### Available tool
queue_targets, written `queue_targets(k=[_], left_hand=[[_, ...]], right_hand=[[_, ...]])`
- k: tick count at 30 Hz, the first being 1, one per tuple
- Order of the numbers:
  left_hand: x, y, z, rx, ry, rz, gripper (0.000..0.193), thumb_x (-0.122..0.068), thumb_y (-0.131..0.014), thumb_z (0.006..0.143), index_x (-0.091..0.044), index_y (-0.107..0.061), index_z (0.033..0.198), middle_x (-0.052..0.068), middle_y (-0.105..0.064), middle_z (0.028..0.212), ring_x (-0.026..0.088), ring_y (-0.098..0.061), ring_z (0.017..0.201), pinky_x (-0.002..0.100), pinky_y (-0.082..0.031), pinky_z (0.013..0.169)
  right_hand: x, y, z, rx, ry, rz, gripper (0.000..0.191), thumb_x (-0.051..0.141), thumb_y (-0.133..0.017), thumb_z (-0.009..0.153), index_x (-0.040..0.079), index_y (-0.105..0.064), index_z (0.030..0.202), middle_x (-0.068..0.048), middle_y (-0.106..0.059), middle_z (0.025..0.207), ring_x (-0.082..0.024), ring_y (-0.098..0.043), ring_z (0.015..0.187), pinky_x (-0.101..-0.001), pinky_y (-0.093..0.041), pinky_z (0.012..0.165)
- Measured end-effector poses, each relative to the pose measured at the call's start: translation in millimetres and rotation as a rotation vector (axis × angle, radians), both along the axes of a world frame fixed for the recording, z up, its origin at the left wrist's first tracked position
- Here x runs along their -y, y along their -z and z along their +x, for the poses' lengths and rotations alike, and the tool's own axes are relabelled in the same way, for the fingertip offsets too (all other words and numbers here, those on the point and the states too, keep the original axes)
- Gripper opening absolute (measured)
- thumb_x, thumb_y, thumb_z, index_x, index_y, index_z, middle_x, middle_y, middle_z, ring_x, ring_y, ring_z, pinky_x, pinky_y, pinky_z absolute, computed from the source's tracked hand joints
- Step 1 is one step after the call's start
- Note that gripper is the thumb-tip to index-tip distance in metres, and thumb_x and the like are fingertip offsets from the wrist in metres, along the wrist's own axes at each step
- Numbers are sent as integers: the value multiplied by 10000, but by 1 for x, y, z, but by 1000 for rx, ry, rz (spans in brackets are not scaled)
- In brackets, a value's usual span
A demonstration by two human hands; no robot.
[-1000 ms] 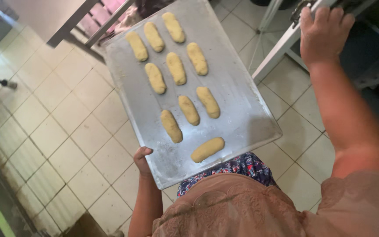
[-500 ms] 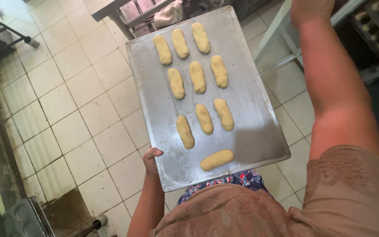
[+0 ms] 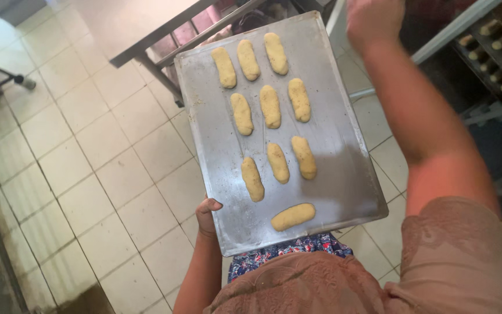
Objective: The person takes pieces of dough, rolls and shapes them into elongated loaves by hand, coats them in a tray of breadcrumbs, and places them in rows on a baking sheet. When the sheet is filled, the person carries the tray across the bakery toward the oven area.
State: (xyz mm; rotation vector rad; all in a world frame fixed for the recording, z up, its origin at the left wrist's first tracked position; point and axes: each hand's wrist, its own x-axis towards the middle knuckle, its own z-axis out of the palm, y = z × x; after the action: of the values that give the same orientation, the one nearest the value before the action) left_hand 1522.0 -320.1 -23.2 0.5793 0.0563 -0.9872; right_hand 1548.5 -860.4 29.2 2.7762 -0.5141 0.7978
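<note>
While my left hand (image 3: 207, 214) grips the near-left edge of the flat rectangular metal baking tray (image 3: 332, 174) carrying ten pale dough fingers (image 3: 270, 106) above the tiled floor (image 3: 88, 168), I raise my right hand (image 3: 373, 20); its fingers are cut off, I can't tell.

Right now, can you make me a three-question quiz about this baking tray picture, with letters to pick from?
1. Where is the left hand?
A. on the near left edge of the metal baking tray
B. flat on the floor
C. on the rack

2. How many dough pieces lie on the tray?
A. six
B. ten
C. fourteen

3. How does the nearest dough piece lie?
A. standing on end
B. crosswise to the others
C. stacked on another piece

Answers: 1 A, its thumb shows over the tray's near left edge. 2 B, three rows of three plus one single piece. 3 B, it lies sideways while the rest run lengthwise along the tray.
</note>
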Motion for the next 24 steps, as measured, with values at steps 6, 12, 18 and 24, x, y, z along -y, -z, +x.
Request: queue_targets(k=[6,12,18,24], left_hand=[[16,6,44,0,173,6,885,-172,-638,610,50,-464,1449,233,-654,1263,390,-674,1102,475,-568,961],[41,29,69,63,430,77,851,-161,-618,623,74,-483,1429,230,-659,1228,375,-678,1074,455,-563,948],[134,68,70,80,754,149,730,-178,-635,720,10,-486,1410,185,-669,1242,328,-670,1112,437,-555,961],[266,142,61,298,990,342,594,-443,-546,1006,4,-546,1398,147,-671,1227,256,-646,1089,409,-538,938]], right_hand=[[-114,74,-154,-177,424,1170,602,510,-349,1126,7,-662,1231,-257,-657,1251,-401,-597,1179,-489,-440,1014],[-257,110,-310,803,537,1948,403,339,-449,1076,68,-626,1317,-89,-681,1205,-176,-632,1046,-333,-499,916],[-300,131,-356,1164,818,1627,320,121,-500,1042,3,-642,1303,-83,-686,1215,-161,-638,1080,-295,-505,946],[-277,181,-383,1358,972,1503,335,74,-498,1006,-7,-646,1295,-85,-691,1232,-163,-647,1098,-301,-511,970]])
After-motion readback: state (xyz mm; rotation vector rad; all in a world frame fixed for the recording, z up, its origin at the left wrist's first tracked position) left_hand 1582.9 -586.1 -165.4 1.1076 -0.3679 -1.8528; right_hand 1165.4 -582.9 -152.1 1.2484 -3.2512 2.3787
